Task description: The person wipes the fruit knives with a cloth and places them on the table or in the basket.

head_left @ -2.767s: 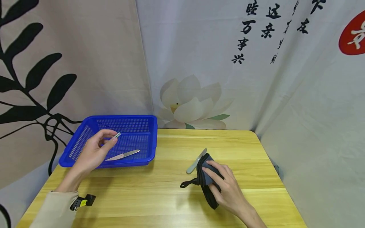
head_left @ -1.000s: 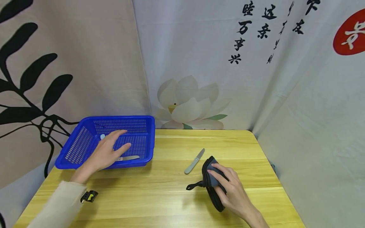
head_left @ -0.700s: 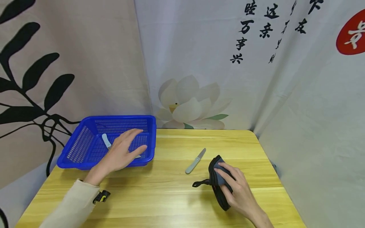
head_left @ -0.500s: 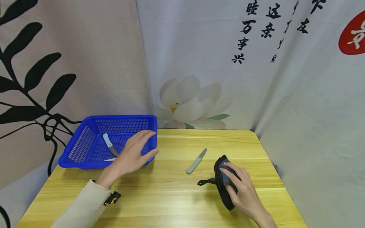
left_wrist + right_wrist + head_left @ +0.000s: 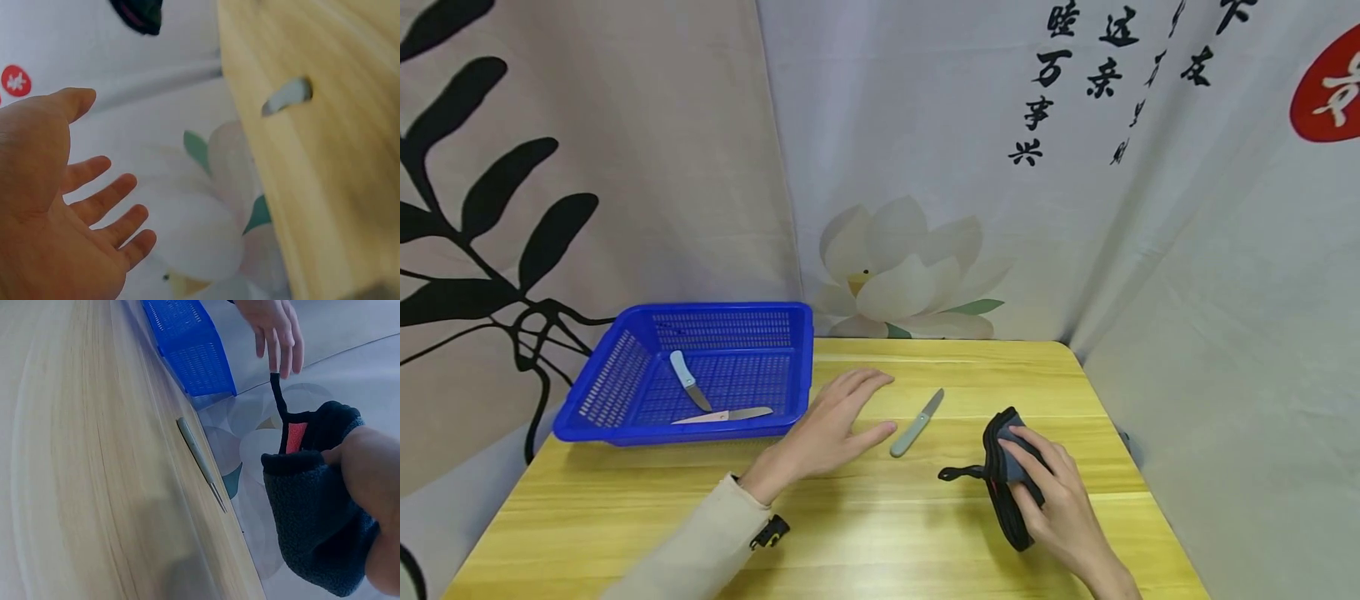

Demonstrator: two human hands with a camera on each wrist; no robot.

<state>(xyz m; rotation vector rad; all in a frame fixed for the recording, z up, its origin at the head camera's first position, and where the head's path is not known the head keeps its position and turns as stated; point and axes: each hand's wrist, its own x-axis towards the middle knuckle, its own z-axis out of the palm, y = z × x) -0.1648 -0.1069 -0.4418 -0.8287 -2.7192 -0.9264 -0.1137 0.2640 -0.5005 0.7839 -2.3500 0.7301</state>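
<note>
My left hand (image 5: 827, 433) hovers over the table with fingers spread and nothing in it, just left of a paring knife with a pale green handle (image 5: 912, 435). The same knife (image 5: 290, 95) lies beyond that hand in the left wrist view. My right hand (image 5: 1056, 492) grips a dark grey-blue cloth pouch (image 5: 995, 462) with black edging and a small loop. In the right wrist view the mouth of the pouch (image 5: 306, 519) gapes and a red inside shows. Two more knives lie in the blue basket: a light blue-handled knife (image 5: 683, 371) and a pale pink-handled knife (image 5: 718, 416).
The blue plastic basket (image 5: 715, 308) stands at the table's back left, its right wall close to my left hand. The wooden table (image 5: 850, 542) ends at the printed curtain (image 5: 910, 125) behind it; more curtain hangs on the right.
My left hand has let go of the light blue-handled knife in the basket and moved right, out over the table. My right hand has carried the pouch to the right, away from the green-handled knife.
</note>
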